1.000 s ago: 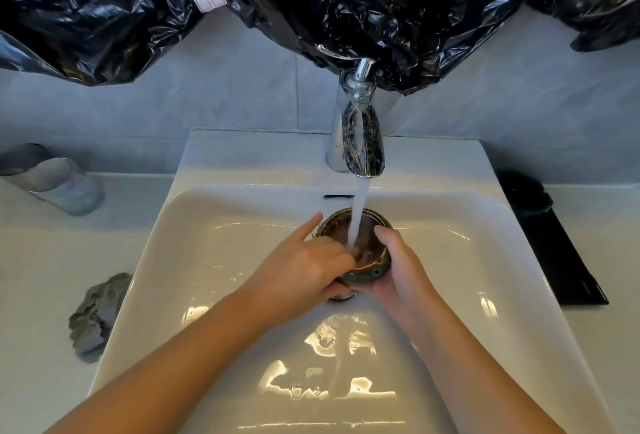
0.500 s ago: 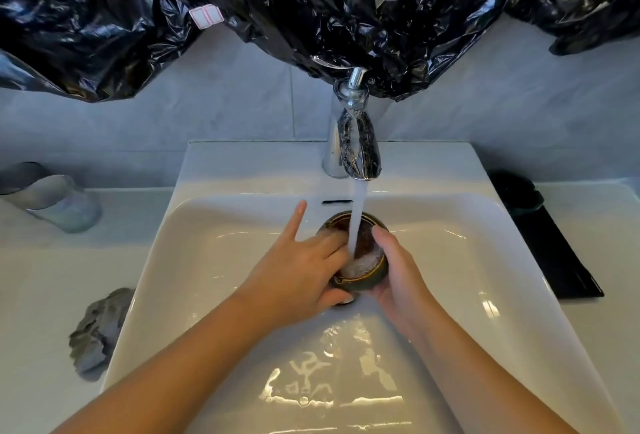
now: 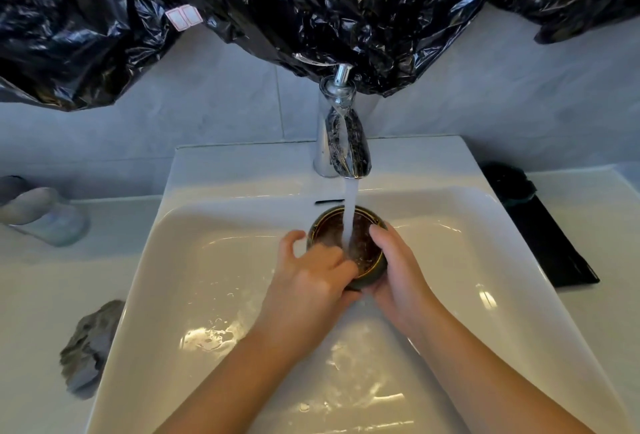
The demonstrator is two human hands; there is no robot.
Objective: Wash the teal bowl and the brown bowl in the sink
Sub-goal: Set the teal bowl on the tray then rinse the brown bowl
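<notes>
The brown bowl (image 3: 363,246) is held in the white sink (image 3: 214,260) under the running stream from the chrome tap (image 3: 341,135). My right hand (image 3: 398,270) cups the bowl's right side, thumb on the rim. My left hand (image 3: 311,277) grips the bowl's left side, with its fingers curled over the rim into the wet inside. A dark teal bowl (image 3: 505,184) sits on the counter right of the sink, at the far end of a black mat.
A black mat (image 3: 547,243) lies right of the sink. On the left counter lie a grey rag (image 3: 90,347) and a tipped glass cup (image 3: 45,215). Black plastic sheeting (image 3: 311,0) hangs over the wall above the tap.
My left hand's outstretched index finger has curled in, and its fingers have slid over the rim into the bowl. The right hand keeps its hold.
</notes>
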